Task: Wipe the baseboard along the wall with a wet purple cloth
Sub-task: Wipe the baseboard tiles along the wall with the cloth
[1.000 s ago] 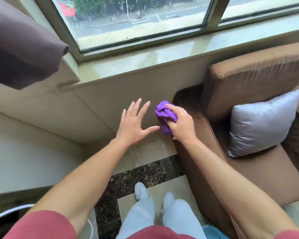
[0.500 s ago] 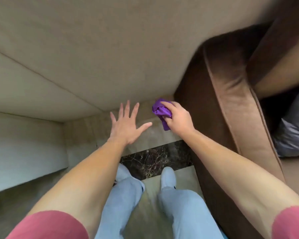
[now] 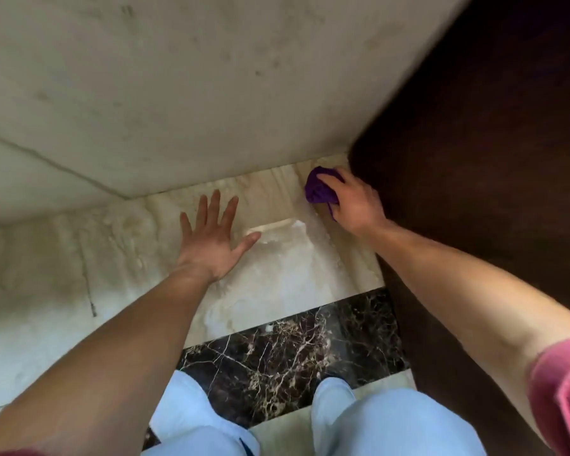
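My right hand point(image 3: 354, 205) grips a bunched purple cloth point(image 3: 318, 190) and presses it against the pale marble baseboard point(image 3: 270, 185) at its right end, close beside the dark brown sofa side. My left hand point(image 3: 211, 238) is empty, fingers spread, palm flat on the same pale marble surface to the left of the cloth. Above the baseboard rises the beige wall point(image 3: 211, 87). Part of the cloth is hidden under my fingers.
The dark brown sofa point(image 3: 491, 159) fills the right side and blocks the way there. A dark veined marble floor strip point(image 3: 290, 350) lies near my knees in light blue trousers point(image 3: 375, 422). The pale marble runs on to the left point(image 3: 46, 258).
The view dropped from the window and sofa cushion down to the floor. Both hands went lower; the cloth moved from the wall down onto the baseboard by the sofa.
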The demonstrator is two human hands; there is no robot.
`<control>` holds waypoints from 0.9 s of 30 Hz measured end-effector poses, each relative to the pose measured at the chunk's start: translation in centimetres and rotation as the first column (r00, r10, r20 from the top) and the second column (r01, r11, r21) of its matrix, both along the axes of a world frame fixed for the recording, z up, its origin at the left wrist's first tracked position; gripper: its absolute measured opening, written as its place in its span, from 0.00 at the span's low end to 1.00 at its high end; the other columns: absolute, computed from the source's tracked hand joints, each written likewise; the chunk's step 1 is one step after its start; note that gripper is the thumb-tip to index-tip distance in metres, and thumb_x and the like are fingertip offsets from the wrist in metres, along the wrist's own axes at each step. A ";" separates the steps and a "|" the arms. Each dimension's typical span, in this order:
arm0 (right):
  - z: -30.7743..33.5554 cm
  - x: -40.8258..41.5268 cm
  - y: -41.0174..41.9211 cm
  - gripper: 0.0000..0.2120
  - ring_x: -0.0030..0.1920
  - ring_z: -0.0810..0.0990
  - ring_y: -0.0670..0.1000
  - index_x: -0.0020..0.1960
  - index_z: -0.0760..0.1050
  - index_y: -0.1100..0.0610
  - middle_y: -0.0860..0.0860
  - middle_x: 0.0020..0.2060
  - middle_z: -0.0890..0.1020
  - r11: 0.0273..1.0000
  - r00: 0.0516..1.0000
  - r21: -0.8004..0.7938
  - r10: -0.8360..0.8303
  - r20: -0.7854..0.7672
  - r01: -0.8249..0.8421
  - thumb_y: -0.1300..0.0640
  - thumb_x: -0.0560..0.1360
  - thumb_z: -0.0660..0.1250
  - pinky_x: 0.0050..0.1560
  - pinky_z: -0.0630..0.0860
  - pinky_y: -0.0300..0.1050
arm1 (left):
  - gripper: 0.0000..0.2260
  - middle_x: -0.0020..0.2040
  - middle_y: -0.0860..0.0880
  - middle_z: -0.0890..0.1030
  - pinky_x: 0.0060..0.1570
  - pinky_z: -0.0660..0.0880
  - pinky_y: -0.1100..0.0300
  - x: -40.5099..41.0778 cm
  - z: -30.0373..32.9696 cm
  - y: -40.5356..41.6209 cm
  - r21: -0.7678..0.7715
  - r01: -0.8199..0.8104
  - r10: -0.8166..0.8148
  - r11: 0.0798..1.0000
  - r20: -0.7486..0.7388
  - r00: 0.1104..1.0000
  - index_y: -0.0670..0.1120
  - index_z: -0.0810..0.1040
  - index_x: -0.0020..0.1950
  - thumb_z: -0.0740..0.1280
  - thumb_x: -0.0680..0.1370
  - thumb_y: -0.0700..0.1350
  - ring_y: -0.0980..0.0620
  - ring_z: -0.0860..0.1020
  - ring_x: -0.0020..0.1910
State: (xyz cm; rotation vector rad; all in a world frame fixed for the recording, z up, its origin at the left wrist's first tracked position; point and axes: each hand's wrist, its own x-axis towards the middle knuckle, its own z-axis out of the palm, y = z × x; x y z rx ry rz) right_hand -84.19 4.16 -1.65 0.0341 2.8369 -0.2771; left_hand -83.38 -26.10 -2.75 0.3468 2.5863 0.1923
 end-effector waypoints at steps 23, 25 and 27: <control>-10.7 -4.8 -1.1 0.31 0.73 0.65 0.63 0.75 0.67 0.54 0.60 0.75 0.66 0.891 0.856 -0.054 -0.448 -0.259 0.450 0.54 0.73 0.68 0.73 0.62 0.54 | 0.45 0.81 0.46 0.28 0.73 0.51 0.26 -1.8 -9.0 -3.1 -0.187 0.004 0.022 0.982 0.132 0.991 0.61 0.30 0.79 0.56 0.75 0.74 0.39 0.34 0.81; -10.9 -5.7 -1.8 0.28 0.71 0.67 0.63 0.71 0.72 0.54 0.58 0.73 0.69 0.837 0.799 -0.117 -0.545 -0.254 0.534 0.56 0.71 0.69 0.71 0.64 0.56 | 0.46 0.81 0.47 0.28 0.73 0.50 0.26 -1.9 -9.2 -3.3 -0.170 -0.007 0.033 0.985 0.148 0.988 0.63 0.30 0.78 0.59 0.74 0.73 0.39 0.33 0.81; -10.7 -5.4 -3.6 0.27 0.71 0.67 0.63 0.69 0.75 0.53 0.58 0.73 0.70 0.836 0.800 -0.155 -0.549 -0.241 0.526 0.56 0.70 0.71 0.72 0.64 0.57 | 0.48 0.81 0.47 0.29 0.75 0.49 0.28 -2.0 -9.1 -3.5 -0.132 -0.004 0.023 0.991 0.144 0.989 0.63 0.34 0.80 0.64 0.73 0.71 0.40 0.34 0.81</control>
